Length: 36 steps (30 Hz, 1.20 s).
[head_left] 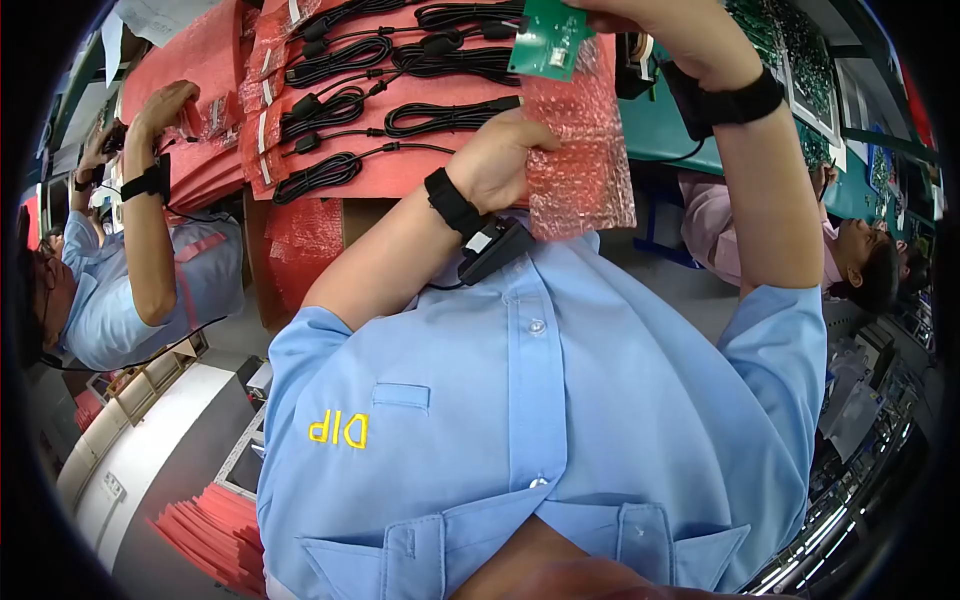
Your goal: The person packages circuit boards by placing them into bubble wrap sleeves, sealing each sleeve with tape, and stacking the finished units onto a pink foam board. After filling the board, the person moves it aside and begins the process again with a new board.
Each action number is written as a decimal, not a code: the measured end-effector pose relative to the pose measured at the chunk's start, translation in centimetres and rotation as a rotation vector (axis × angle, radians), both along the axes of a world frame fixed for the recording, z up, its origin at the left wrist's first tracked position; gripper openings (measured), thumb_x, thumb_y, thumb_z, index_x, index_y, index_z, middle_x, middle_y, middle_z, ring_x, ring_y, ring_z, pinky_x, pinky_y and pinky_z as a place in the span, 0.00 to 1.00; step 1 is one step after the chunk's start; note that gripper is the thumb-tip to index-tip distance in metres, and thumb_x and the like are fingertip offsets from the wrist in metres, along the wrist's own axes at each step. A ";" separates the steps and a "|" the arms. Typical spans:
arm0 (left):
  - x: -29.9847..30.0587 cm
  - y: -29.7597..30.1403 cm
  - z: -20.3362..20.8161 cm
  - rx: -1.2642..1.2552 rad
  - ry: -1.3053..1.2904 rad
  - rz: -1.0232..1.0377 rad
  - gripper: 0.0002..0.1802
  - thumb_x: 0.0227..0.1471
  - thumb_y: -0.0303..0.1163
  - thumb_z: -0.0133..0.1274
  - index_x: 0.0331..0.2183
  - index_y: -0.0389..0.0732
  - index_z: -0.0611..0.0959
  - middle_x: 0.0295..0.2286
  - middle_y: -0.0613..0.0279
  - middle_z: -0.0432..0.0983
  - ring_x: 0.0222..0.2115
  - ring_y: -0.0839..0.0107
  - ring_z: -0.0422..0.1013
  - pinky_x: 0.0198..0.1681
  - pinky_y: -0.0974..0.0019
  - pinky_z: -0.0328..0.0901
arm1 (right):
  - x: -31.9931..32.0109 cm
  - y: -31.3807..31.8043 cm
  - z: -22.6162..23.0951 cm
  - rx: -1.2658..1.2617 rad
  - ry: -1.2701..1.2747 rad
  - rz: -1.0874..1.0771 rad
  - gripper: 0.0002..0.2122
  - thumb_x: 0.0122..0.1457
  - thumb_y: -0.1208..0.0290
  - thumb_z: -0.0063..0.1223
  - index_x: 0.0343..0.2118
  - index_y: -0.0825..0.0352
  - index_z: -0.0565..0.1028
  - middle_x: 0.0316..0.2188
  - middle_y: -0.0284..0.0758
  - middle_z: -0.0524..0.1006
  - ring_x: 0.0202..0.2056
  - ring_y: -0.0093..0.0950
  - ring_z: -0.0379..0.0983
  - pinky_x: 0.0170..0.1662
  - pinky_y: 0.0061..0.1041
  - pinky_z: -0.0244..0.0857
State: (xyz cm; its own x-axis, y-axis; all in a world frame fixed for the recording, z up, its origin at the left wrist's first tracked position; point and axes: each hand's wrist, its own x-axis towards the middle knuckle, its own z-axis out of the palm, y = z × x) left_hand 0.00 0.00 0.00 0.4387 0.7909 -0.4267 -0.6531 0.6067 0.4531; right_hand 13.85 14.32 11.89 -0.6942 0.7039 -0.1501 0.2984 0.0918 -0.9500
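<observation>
My left hand (500, 160) is closed on the edge of a pink bubble-wrap bag (580, 170), thumb lying over it. The bag hangs down in front of my chest. Just above its upper end, my right hand (645, 20) pinches a green circuit board (548, 45) by its top right edge; the fingertips are partly cut off by the frame. The board overlaps the bag's upper part, and I cannot tell whether any of it is inside. Left of my hands, several coiled black cables (440, 118) lie in rows on pink foam sheets (400, 175).
More pink bubble bags (265, 140) lie along the cables' left ends. A co-worker (150, 260) in blue works at the left, one hand over the pink stack. Another person (710, 225) in pink sits at the right, beside a green bench top (655, 125). An open cardboard box (360, 225) stands below the foam.
</observation>
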 end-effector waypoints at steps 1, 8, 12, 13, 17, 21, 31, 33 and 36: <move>-0.3 0.0 -0.1 -0.011 -0.045 0.037 0.20 0.48 0.19 0.41 0.46 0.31 0.71 0.42 0.51 0.72 0.43 0.59 0.71 0.48 0.57 0.67 | 0.4 -1.2 0.1 -0.104 -0.017 -0.033 0.12 0.54 0.70 0.56 0.39 0.72 0.73 0.24 0.32 0.76 0.22 0.18 0.72 0.26 0.14 0.66; -1.1 0.4 0.1 0.007 -0.367 -0.033 0.21 0.45 0.18 0.38 0.44 0.27 0.71 0.42 0.49 0.72 0.42 0.60 0.71 0.48 0.58 0.67 | 4.1 -2.6 -4.7 -0.115 -0.221 0.004 0.09 0.55 0.71 0.56 0.37 0.67 0.77 0.28 0.28 0.78 0.30 0.15 0.73 0.35 0.15 0.68; -0.6 0.5 0.2 -0.122 -0.528 0.026 0.20 0.44 0.18 0.38 0.42 0.25 0.72 0.40 0.48 0.73 0.40 0.60 0.73 0.46 0.58 0.68 | 3.4 -2.6 -5.3 -0.092 -0.229 -0.013 0.08 0.55 0.72 0.56 0.35 0.69 0.77 0.27 0.27 0.77 0.27 0.14 0.71 0.31 0.13 0.66; -0.6 0.5 -0.4 -0.122 -0.527 -0.037 0.19 0.43 0.18 0.39 0.40 0.25 0.73 0.38 0.47 0.74 0.38 0.60 0.73 0.46 0.58 0.68 | 3.3 -2.4 -5.5 -0.058 -0.224 0.005 0.08 0.55 0.72 0.56 0.35 0.69 0.77 0.26 0.27 0.77 0.26 0.14 0.70 0.30 0.13 0.65; -0.5 1.0 -4.3 -0.003 -0.515 -0.149 0.14 0.42 0.19 0.42 0.34 0.27 0.76 0.32 0.49 0.77 0.34 0.60 0.75 0.43 0.60 0.69 | 3.4 -2.1 -5.7 0.007 -0.242 0.005 0.07 0.54 0.73 0.56 0.34 0.69 0.77 0.23 0.25 0.75 0.23 0.12 0.67 0.26 0.12 0.60; -1.3 0.2 -2.3 0.029 -0.572 -0.082 0.12 0.41 0.17 0.45 0.33 0.30 0.77 0.34 0.50 0.77 0.34 0.67 0.74 0.40 0.65 0.69 | 3.0 -3.2 -6.4 -0.128 -0.248 0.005 0.06 0.54 0.74 0.55 0.34 0.70 0.77 0.21 0.24 0.74 0.22 0.11 0.65 0.25 0.13 0.58; -0.9 0.8 -3.3 -0.071 -0.433 -0.015 0.12 0.56 0.29 0.47 0.39 0.30 0.74 0.33 0.56 0.78 0.34 0.71 0.75 0.43 0.63 0.70 | 4.2 -5.2 -5.2 0.575 -0.286 0.030 0.21 0.46 0.79 0.57 0.47 0.65 0.72 0.43 0.36 0.71 0.45 0.30 0.68 0.48 0.25 0.61; -0.9 1.1 -8.0 0.022 -1.080 -0.140 0.14 0.56 0.27 0.46 0.44 0.31 0.72 0.35 0.55 0.76 0.38 0.70 0.74 0.44 0.62 0.70 | 4.5 -7.4 -2.7 0.840 -0.333 0.075 0.29 0.40 0.81 0.59 0.50 0.61 0.70 0.50 0.39 0.66 0.52 0.37 0.62 0.53 0.29 0.59; -1.7 0.7 -2.2 -0.103 -0.546 -0.087 0.15 0.58 0.28 0.42 0.46 0.32 0.70 0.42 0.51 0.72 0.42 0.63 0.72 0.48 0.59 0.69 | 4.5 -9.4 -2.0 0.942 -0.198 0.300 0.31 0.35 0.82 0.61 0.49 0.59 0.71 0.46 0.37 0.71 0.49 0.39 0.66 0.51 0.31 0.60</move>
State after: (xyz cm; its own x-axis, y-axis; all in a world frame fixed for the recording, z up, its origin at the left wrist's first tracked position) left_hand -1.73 0.66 -2.15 0.6797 0.7078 -0.1924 -0.7215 0.6924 -0.0017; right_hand 18.35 4.88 9.85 -0.8849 0.3957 0.2457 0.2846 0.8770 -0.3872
